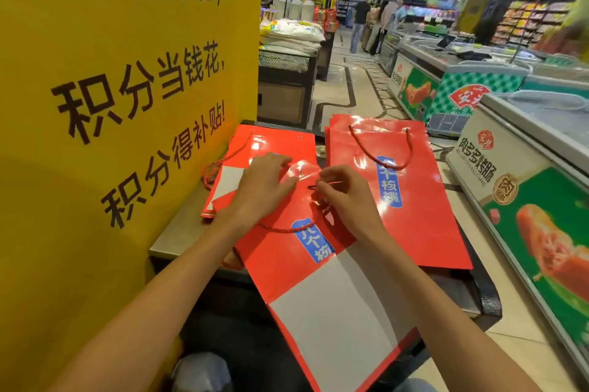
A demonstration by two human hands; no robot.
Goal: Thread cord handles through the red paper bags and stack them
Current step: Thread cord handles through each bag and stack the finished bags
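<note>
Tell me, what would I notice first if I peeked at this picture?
The huge yellow sign with black writing fills the left side. In the middle, two hands work on a shiny red bag: the left hand presses it flat while the right hand pinches a red cord at a hole. More red bags lie stacked to the right.

A red paper bag [287,251] lies flat, its cord [280,228] looped across. More bags [398,194] lie stacked beside it.

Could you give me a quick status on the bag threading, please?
Left hand flat, pressing the glossy red paper bag. Right hand pinching the red twisted cord at the bag's hole. Finished red bags stacked at right. Nothing in the way.
</note>
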